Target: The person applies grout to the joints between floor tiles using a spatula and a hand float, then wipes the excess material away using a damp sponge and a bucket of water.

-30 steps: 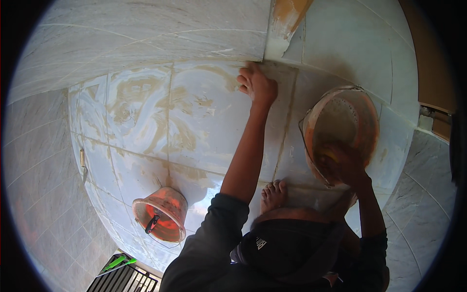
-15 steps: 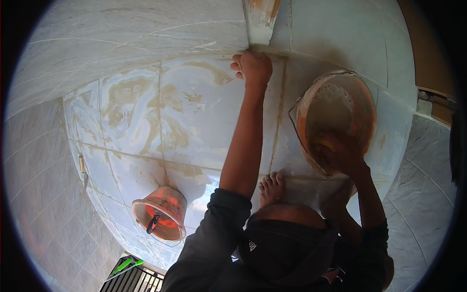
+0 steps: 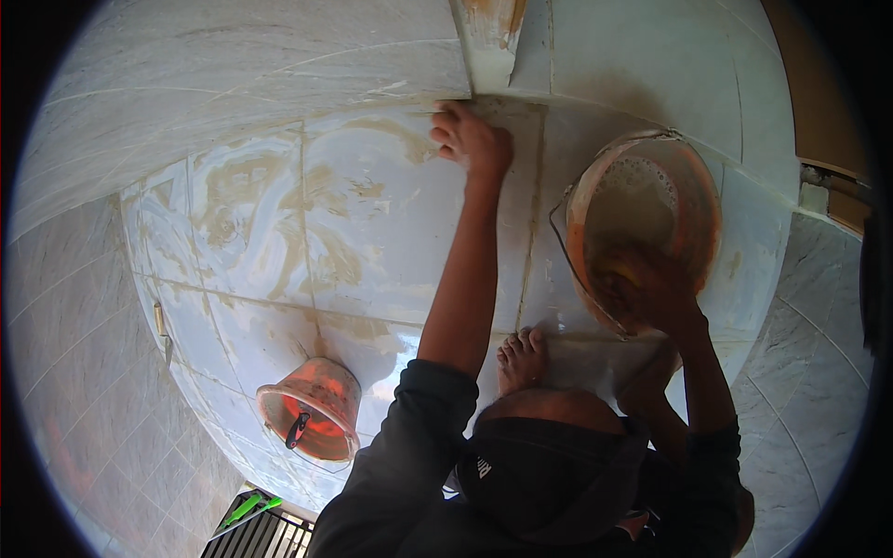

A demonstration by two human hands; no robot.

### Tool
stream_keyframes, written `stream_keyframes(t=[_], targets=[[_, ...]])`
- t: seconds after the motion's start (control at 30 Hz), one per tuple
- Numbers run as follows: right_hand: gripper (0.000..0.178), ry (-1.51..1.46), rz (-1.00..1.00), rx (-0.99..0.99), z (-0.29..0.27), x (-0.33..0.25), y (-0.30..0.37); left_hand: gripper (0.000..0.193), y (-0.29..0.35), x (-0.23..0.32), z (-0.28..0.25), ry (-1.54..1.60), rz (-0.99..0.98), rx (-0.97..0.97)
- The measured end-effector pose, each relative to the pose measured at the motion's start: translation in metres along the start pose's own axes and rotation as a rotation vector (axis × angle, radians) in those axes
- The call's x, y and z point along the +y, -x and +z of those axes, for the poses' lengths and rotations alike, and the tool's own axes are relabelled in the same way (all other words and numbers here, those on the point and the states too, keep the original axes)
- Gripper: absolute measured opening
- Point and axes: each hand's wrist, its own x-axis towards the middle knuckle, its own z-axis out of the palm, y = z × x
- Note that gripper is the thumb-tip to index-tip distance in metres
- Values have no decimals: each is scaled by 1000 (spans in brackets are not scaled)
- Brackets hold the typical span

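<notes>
My left hand (image 3: 476, 144) is at the foot of the marbled wall (image 3: 372, 70), beside its corner. Its fingers are curled; whatever they hold, if anything, is hidden. My right hand (image 3: 656, 288) reaches into a large orange bucket (image 3: 698, 223) at the right, closed round a yellow sponge (image 3: 621, 272) of which only a bit shows. Cloudy water with foam (image 3: 633, 200) lies in the bucket, and its wire handle hangs at the left side. Pale tiles (image 3: 400, 242) smeared with tan and white residue spread under my left arm.
A smaller orange bucket (image 3: 321, 386) lies tipped at the lower left, with a black-handled tool (image 3: 298, 430) in it. A tool with a tan handle (image 3: 159, 319) rests by the left wall. Green-handled tool (image 3: 244, 507) lies over a dark grate (image 3: 251, 539). My bare foot (image 3: 521, 361) stands near the bucket.
My left hand has shifted slightly left and down along the wall base, its fingers a little less tightly curled. My right hand stays in the bucket. The view has tilted slightly.
</notes>
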Motion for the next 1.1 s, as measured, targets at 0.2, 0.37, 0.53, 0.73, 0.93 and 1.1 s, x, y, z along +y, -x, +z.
stream_keyframes(t=[0.2,0.37,0.53,0.73,0.93,1.1], targets=[[31,-44,49,-29,-9,2,5,85,16,-9,-24,-68,16,-131],[32,6,22,13,2,7,5,70,-100,-75,-84,-110,-180,245],[34,-5,-25,6,4,7,2,68,-98,-61,-61,-203,-126,114],[32,20,-8,4,5,6,1,75,5,1,-7,-84,34,-69],[30,-8,46,5,-3,3,7,72,37,10,-19,55,111,-171],[30,-10,28,35,-4,0,3,81,23,9,-11,21,80,-110]])
